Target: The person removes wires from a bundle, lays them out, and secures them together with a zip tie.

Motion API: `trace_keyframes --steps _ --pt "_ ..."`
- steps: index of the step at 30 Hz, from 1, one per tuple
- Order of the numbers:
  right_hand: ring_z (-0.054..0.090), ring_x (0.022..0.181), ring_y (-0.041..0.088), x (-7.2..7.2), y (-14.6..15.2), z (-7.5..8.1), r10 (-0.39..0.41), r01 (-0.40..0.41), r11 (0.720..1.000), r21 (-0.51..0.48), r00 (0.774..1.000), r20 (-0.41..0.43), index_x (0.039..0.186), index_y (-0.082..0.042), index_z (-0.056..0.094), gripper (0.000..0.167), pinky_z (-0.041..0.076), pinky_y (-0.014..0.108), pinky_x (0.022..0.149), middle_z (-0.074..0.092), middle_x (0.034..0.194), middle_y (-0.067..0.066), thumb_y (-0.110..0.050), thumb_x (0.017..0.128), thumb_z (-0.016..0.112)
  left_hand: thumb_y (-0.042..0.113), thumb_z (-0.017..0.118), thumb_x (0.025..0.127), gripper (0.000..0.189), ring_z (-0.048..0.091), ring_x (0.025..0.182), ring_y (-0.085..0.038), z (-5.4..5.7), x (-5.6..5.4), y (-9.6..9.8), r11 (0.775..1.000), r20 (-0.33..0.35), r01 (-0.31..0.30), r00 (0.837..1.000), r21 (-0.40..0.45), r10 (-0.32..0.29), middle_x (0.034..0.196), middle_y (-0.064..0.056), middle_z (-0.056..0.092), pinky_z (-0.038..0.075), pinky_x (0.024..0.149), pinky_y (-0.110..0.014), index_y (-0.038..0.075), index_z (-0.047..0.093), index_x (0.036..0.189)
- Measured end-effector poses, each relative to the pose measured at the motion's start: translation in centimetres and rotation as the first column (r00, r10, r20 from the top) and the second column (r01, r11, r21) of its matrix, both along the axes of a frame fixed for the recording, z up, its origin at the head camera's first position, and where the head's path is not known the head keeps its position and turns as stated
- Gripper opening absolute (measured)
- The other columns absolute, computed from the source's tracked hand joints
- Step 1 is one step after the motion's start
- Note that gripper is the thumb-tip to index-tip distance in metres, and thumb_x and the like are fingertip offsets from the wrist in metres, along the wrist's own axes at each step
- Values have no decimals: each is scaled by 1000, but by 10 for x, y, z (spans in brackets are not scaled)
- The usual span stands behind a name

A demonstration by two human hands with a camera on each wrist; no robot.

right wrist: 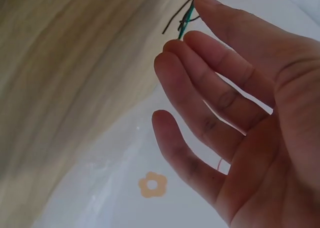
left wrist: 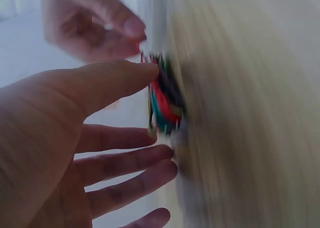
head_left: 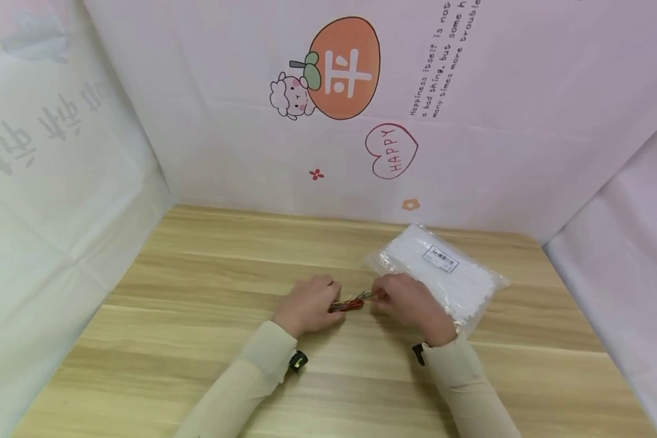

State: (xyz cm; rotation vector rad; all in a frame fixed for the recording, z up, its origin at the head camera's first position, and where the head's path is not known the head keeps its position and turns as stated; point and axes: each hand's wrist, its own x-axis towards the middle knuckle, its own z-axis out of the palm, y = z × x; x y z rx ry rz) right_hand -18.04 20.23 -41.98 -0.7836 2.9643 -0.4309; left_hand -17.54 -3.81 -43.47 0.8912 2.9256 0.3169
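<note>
A small bundle of thin coloured wires [head_left: 353, 305], with red, green and dark strands, is low over the wooden table between the two hands. My left hand [head_left: 309, 305] pinches one end of it; in the left wrist view the thumb presses on the wires [left wrist: 165, 103] while the other fingers spread below. From the right, my right hand [head_left: 407, 301] holds the loose wire ends at its fingertips. The right wrist view has green and dark strands [right wrist: 185, 18] by the thumb and index tips, the other fingers loosely bent. The left wrist view is blurred.
A clear plastic bag [head_left: 443, 267] of white contents with a printed label lies behind and beside the right hand. White printed cloth [head_left: 224, 121] hangs around the back and sides of the wooden table [head_left: 197, 261].
</note>
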Motion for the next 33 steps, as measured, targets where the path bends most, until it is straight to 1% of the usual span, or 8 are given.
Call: trace_keyframes --steps 2,6,11,16,21,25,29,33 --pt "68 83 11 -1 -3 -2 12 -12 1000 -1 1000 7 93 -17 77 9 57 35 77 75 87 -6 -21 91 84 50 79 92 35 56 83 -15 -2 -2 7 1000 -5 12 1000 -4 -12 95 4 59 48 69 -33 19 66 100" --pt "66 79 7 0 -4 -5 19 -19 1000 -7 1000 11 90 -18 77 8 57 32 74 74 84 -9 -20 90 85 51 79 93 35 55 82 -15 -8 -7 22 999 -16 31 999 -11 -31 95 4 58 45 66 -32 20 67 104" --pt "64 76 6 0 -7 -5 29 -29 1000 5 999 -29 87 -20 76 10 54 30 70 72 81 -11 -20 90 85 39 76 98 22 58 86 -16 -12 -8 32 999 -51 38 998 -8 -39 97 3 59 47 67 -31 20 66 101" --pt "62 74 5 3 -10 -2 19 -18 1000 6 999 -49 86 -22 76 9 52 31 66 71 79 -13 -21 92 82 33 70 104 17 59 88 -17 -13 -7 37 999 -81 53 995 -7 -54 97 2 60 48 67 -30 17 65 99" --pt "62 72 6 5 -16 -1 18 -17 1000 11 996 -86 85 -22 75 11 52 32 64 71 79 -11 -21 93 81 21 69 104 9 64 97 -19 -11 -2 35 999 -73 47 996 -7 -47 104 0 66 53 74 -34 15 63 107" --pt "65 74 9 7 -21 -2 42 -40 999 16 987 -155 86 -21 76 9 54 31 65 74 82 -8 -19 92 83 12 71 101 16 69 102 -21 -8 0 33 999 -81 49 995 -15 -50 107 -3 70 57 80 -38 13 60 112" --pt "69 80 13 9 -24 -2 53 -53 999 5 976 -212 91 -19 78 6 57 33 69 74 88 -5 -17 91 83 9 69 101 19 68 109 -23 -6 3 31 998 -65 62 996 -15 -63 113 -5 71 57 88 -39 11 61 118" --pt "69 82 14 13 -27 0 39 -44 999 -18 975 -217 95 -18 79 8 57 33 71 72 91 -4 -13 90 83 15 64 102 24 65 118 -24 -6 7 28 997 -56 77 995 -17 -78 123 -5 70 53 100 -40 9 63 125"
